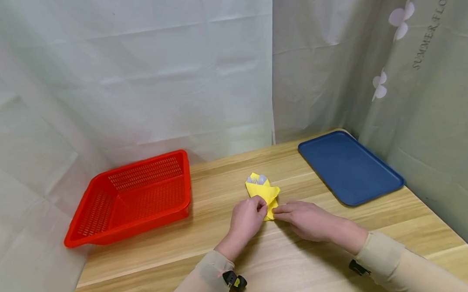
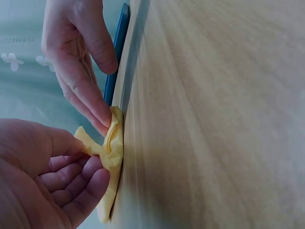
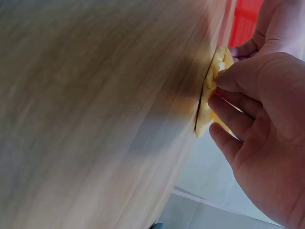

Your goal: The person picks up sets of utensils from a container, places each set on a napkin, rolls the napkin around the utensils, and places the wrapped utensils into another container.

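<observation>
A yellow napkin [image 1: 262, 192] lies on the wooden table, folded around pale plastic cutlery. The tines of a fork [image 1: 254, 181] and the rounded end of a spoon [image 1: 262, 179] show at its far end, while their handles are hidden in the cloth. My left hand [image 1: 248, 217] pinches a raised flap of the napkin [image 2: 90, 145] between thumb and fingers, just above the folded bundle. From the other side, my right hand [image 1: 305, 219] touches the napkin's right edge with nearly straight fingertips [image 2: 102, 114].
To the left stands a red perforated plastic basket [image 1: 143, 222]. A blue tray [image 1: 346, 167] lies flat at the back right of the table. Pale curtains [image 1: 176, 79] hang behind and at both sides.
</observation>
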`<act>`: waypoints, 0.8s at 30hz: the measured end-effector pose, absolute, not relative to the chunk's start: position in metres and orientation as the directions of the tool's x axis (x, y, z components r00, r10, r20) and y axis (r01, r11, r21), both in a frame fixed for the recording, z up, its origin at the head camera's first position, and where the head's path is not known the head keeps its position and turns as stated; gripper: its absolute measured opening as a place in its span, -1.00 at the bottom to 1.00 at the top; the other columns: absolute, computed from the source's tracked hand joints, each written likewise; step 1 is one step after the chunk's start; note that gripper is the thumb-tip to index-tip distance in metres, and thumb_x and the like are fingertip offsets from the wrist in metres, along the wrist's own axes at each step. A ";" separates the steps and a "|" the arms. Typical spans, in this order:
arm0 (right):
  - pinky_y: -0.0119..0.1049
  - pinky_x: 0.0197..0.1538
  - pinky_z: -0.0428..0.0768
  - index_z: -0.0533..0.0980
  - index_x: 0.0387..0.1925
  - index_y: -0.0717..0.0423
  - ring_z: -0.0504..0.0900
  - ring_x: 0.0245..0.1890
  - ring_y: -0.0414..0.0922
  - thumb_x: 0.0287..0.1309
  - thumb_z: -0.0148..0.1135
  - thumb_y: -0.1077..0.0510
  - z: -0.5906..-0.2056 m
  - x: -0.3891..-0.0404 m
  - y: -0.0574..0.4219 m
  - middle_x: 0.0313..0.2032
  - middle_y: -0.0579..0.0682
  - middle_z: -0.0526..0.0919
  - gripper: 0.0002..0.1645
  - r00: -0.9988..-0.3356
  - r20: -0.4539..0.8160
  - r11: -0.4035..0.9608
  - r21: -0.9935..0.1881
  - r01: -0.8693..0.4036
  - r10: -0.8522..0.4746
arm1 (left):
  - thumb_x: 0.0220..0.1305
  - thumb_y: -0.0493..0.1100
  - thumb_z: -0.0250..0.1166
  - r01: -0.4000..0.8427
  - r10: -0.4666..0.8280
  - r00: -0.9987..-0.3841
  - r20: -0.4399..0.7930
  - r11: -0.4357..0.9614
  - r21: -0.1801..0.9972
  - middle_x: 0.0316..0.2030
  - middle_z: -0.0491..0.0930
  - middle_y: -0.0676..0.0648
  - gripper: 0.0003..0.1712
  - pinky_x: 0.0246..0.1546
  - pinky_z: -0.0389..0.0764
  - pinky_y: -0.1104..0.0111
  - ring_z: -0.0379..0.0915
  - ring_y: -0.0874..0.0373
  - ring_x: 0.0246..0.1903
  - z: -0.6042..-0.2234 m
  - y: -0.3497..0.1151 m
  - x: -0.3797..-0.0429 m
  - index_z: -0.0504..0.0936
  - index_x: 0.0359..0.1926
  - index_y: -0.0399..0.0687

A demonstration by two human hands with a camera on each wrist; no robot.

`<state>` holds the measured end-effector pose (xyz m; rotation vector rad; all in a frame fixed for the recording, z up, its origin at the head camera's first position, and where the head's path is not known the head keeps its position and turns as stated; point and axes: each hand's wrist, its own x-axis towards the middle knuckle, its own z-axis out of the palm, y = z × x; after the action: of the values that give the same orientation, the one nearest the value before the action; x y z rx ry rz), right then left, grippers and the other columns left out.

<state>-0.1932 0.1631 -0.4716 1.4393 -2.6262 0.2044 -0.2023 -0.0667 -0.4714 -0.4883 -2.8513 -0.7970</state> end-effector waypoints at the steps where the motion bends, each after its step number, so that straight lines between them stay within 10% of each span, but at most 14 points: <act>1: 0.02 0.38 0.64 0.68 0.33 0.20 0.69 0.32 0.05 0.30 0.46 0.36 -0.471 -0.193 0.163 0.30 0.10 0.72 -0.44 -0.533 0.187 0.533 -0.052 -0.845 -0.825 | 0.47 -0.21 0.48 0.346 0.272 -0.937 0.220 0.810 0.474 -0.39 0.73 0.06 -0.92 -0.34 0.61 0.32 0.50 0.21 -0.45 -0.472 -0.066 -0.202 0.80 -0.24 -0.08; 24: 0.06 0.30 0.70 0.68 0.34 0.14 0.71 0.29 0.06 0.36 0.42 0.36 -0.467 -0.193 0.173 0.30 0.07 0.73 -0.46 -0.578 0.177 0.564 -0.127 -0.816 -0.796 | 0.41 -0.22 0.54 0.542 0.504 -0.840 0.198 0.783 0.305 -0.08 0.85 0.04 -0.81 -0.04 0.74 0.22 0.66 0.10 -0.11 -0.475 -0.071 -0.186 0.90 0.01 -0.06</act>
<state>-0.1933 0.1728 -0.4675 1.3904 -2.6892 0.2968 -0.1862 -0.0715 -0.4748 -0.8437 -2.8656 -0.5389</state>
